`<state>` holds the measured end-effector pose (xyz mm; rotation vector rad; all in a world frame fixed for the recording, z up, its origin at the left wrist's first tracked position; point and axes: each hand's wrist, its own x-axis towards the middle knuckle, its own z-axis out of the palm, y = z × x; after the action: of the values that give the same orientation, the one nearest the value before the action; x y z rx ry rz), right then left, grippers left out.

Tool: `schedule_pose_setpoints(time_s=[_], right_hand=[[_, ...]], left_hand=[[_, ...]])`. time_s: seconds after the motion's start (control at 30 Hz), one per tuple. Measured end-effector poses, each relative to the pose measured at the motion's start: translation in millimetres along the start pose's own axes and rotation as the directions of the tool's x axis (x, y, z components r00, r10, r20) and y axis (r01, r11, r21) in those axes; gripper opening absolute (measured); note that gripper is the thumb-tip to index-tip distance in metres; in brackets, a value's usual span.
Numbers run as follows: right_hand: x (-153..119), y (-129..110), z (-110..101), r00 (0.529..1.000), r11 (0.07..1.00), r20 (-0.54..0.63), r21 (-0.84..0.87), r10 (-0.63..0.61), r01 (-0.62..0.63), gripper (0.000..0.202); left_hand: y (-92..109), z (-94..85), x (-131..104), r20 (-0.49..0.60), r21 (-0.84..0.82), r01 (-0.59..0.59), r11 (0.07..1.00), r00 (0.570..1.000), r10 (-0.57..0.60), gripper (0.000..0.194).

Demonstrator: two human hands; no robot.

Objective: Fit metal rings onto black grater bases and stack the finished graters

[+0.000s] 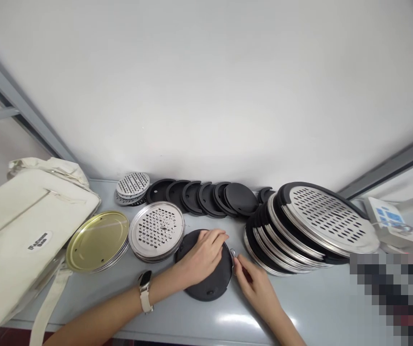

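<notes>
Head view: Resting left hand (204, 257) on black disc (206, 289), fingers close together and reaching toward its right edge; cannot tell from this angle whether closed on anything beneath. Wearing watch (144, 279) with pale strap on left wrist. Pinching metal loop (232, 253) between thumb and fingertips of right hand (256, 286), just beside right edge of black disc. Lying flat on grey surface (188, 324), between perforated plates (157, 230) and tall stack (273, 245): black disc. Leaning in tall stack: metal plates and black rims, with slotted plate (331, 218) on top. Overlapping in row near wall (206, 86): black pieces (193, 197). Piled left of row: small perforated discs (133, 186). Set farther left: gold lid (98, 242) atop other round pieces, beside cream bag (29, 230). Standing beyond tall stack, at right: white box (386, 216) with blue markings.
</notes>
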<state>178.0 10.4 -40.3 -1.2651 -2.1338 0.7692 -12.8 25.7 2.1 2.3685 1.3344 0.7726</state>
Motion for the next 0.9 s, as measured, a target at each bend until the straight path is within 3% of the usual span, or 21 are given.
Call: schedule_pose_setpoints(time_s=[0.13, 0.23, 0.4, 0.53, 0.7, 0.9], right_hand=[[2, -2, 1, 1.0, 1.0, 0.0, -0.007, -0.016, 0.016, 0.026], [3, -4, 1, 1.0, 1.0, 0.01, 0.019, -0.003, 0.003, 0.022], [4, -5, 0, 1.0, 0.999, 0.011, 0.036, 0.015, -0.015, 0.02], [5, -3, 1, 0.999, 0.999, 0.0, 0.019, 0.035, -0.035, 0.022], [8, -4, 2, 1.0, 0.999, 0.003, -0.047, 0.023, -0.023, 0.024], [10, -11, -3, 0.999, 0.995, 0.035, -0.086, -0.041, 0.044, 0.024]], left_hand=[[0, 7.0, -3, -0.122, 0.133, 0.208, 0.969, 0.974, -0.192, 0.006], [-3, 11.8, -4, -0.137, 0.193, 0.271, 0.943, 0.959, -0.247, 0.008], [-2, 8.2, -3, -0.084, 0.249, 0.183, 0.951, 0.982, -0.167, 0.005], [1, 1.4, -4, 0.031, 0.223, 0.045, 0.974, 0.998, -0.053, 0.007], [2, -1.5, -5, 0.144, 0.167, -0.13, 0.977, 0.984, 0.106, 0.008], [4, -1.0, -4, 0.118, 0.181, -0.112, 0.977, 0.989, 0.091, 0.01]])
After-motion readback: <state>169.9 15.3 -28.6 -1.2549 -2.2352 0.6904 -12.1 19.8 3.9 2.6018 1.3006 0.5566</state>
